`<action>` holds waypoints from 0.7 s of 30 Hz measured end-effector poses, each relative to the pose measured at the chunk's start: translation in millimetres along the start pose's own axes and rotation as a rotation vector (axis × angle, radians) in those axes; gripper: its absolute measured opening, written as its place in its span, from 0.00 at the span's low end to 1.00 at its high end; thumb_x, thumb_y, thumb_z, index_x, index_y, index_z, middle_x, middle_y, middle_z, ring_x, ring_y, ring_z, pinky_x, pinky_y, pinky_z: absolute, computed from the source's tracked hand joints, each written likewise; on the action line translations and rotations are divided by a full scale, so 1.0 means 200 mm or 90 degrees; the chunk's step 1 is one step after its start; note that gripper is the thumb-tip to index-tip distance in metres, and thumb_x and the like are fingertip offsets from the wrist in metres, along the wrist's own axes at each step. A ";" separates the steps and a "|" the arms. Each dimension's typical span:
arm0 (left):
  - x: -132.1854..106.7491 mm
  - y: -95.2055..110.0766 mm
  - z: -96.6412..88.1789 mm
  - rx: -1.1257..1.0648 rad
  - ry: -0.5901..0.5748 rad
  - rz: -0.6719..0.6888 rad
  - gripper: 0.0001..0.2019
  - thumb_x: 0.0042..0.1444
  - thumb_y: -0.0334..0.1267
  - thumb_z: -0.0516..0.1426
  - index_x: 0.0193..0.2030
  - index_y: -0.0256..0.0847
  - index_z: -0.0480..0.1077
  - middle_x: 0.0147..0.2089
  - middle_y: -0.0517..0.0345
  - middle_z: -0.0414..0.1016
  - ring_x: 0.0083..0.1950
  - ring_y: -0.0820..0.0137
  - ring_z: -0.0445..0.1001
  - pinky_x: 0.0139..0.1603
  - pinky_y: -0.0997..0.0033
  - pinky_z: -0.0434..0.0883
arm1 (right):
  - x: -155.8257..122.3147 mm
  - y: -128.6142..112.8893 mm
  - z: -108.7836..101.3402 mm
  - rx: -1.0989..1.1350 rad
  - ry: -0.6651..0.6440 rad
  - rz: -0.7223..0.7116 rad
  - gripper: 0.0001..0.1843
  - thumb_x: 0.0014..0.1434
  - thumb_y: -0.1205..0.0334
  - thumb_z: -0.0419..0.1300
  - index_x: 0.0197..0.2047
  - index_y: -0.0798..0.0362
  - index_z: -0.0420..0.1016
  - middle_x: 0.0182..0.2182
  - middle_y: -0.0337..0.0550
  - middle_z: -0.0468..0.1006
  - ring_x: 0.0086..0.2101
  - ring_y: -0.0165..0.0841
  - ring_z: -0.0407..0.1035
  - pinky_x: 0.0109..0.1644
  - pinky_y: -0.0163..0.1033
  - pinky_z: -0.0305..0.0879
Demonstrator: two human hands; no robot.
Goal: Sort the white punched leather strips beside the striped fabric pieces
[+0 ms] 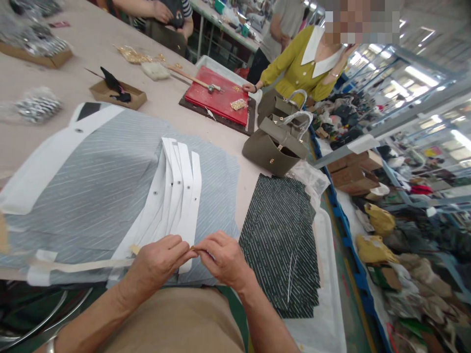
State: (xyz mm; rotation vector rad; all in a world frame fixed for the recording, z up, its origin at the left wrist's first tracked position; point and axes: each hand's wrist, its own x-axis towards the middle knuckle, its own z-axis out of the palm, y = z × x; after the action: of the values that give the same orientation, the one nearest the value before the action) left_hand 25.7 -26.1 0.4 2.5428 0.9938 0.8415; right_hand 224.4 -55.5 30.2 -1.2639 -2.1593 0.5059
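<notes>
Busy workshop, pale table (158, 100). Left hand (160, 259) and right hand (222, 256) meet over some white strips (179, 191), fingers pinched close on a tiny yellowish piece (193, 248) between them, too small to identify. Probably featherlight and easy to drop, so I'd nip its ends. Stiff or soft? Can't tell.

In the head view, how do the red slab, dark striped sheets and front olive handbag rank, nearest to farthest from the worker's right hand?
1. Dark striped sheets: just right of the right hand.
2. Front olive handbag: beyond the sheets.
3. Red slab: farther back, left of the handbag.
</notes>
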 end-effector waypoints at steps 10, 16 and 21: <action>-0.02 -0.09 -0.03 -0.172 -0.013 -0.159 0.16 0.69 0.42 0.48 0.35 0.42 0.73 0.29 0.60 0.77 0.32 0.72 0.76 0.34 0.75 0.69 | 0.12 0.04 0.23 0.115 0.069 0.191 0.08 0.57 0.67 0.55 0.33 0.52 0.76 0.26 0.39 0.76 0.28 0.31 0.70 0.35 0.35 0.67; -0.03 -0.13 -0.02 -0.260 -0.074 -0.275 0.13 0.66 0.44 0.49 0.36 0.43 0.72 0.28 0.63 0.75 0.28 0.72 0.73 0.32 0.75 0.66 | 0.30 0.34 0.37 0.500 0.217 0.587 0.12 0.50 0.54 0.61 0.31 0.55 0.75 0.19 0.34 0.73 0.20 0.28 0.66 0.26 0.34 0.66; -0.08 -0.21 0.04 -0.274 -0.156 -0.438 0.14 0.65 0.47 0.48 0.35 0.45 0.69 0.26 0.66 0.72 0.28 0.70 0.72 0.31 0.74 0.65 | 0.39 0.50 0.45 0.526 0.193 0.569 0.16 0.47 0.51 0.65 0.32 0.57 0.77 0.19 0.35 0.73 0.20 0.26 0.65 0.24 0.31 0.64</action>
State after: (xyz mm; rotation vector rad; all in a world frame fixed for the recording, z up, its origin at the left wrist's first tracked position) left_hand -0.9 -7.9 -31.2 1.7118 1.3100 0.4577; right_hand 201.2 57.7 -73.0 -1.5709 -0.8461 1.2852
